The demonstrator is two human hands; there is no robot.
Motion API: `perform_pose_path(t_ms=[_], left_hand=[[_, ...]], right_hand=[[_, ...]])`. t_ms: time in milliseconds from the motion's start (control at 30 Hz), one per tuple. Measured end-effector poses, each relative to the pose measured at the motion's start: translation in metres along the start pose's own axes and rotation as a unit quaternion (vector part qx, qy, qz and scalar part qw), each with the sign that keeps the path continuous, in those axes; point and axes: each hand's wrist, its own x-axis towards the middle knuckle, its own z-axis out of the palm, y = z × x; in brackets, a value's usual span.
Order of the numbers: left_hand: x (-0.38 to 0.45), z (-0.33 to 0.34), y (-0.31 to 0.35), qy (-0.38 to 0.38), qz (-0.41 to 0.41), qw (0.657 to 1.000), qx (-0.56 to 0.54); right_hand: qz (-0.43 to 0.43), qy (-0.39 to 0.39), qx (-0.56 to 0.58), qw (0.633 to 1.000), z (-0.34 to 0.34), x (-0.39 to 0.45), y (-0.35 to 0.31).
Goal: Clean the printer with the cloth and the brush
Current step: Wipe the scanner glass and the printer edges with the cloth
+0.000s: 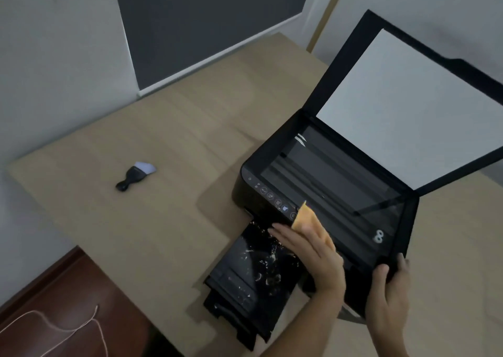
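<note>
A black printer (340,182) sits on the right of a light wooden table (177,139), its scanner lid (408,106) raised and the glass bare. My left hand (310,253) holds an orange cloth (307,220) at the front edge of the glass, by the control panel. My right hand (389,297) grips the printer's near right corner. The output tray (253,275) sticks out toward me and is speckled with pale crumbs. A small black brush with white bristles (136,175) lies alone on the table, far to the left of both hands.
A dark board (206,25) leans on the wall behind the table. A red-brown piece of furniture (68,302) with a thin white cord (54,326) on it stands at the lower left, below the table's edge.
</note>
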Motion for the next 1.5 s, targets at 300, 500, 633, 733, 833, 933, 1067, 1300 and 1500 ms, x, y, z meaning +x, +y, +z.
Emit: perform_pose_path(t_ms=[300, 500, 633, 733, 833, 933, 1067, 1300, 1500], left_hand=[[0.134, -0.032, 0.034, 0.122, 0.03, 0.991, -0.053], [0.022, -0.009, 0.014, -0.006, 0.048, 0.999, 0.013], [0.121, -0.033, 0.034, 0.047, 0.144, 0.987, 0.057], [0.147, -0.04, 0.046, 0.091, 0.129, 0.987, 0.038], [0.113, -0.032, 0.021, 0.09, 0.062, 0.994, 0.008], [0.05, -0.017, 0.001, 0.053, -0.02, 0.998, 0.014], [-0.016, -0.01, -0.008, -0.062, -0.102, 0.99, 0.071], [-0.011, -0.075, -0.003, -0.103, -0.332, 0.937, 0.004], [-0.024, -0.073, -0.006, -0.119, -0.277, 0.949, 0.091]], right_hand=[[-0.027, 0.006, -0.014, 1.0, 0.003, -0.003, 0.003], [-0.04, 0.012, -0.019, 0.999, 0.005, -0.001, 0.007], [-0.035, 0.01, -0.023, 0.999, 0.01, -0.001, 0.003], [-0.036, 0.024, -0.055, 0.998, 0.011, -0.003, 0.006], [-0.035, 0.019, -0.065, 0.997, 0.011, -0.004, 0.007], [-0.031, 0.019, -0.051, 0.998, 0.008, -0.003, 0.007], [-0.027, 0.024, -0.031, 0.999, 0.007, -0.001, 0.011], [-0.012, 0.004, -0.003, 1.0, 0.004, -0.004, 0.006], [-0.024, 0.014, 0.001, 1.0, 0.003, -0.005, 0.002]])
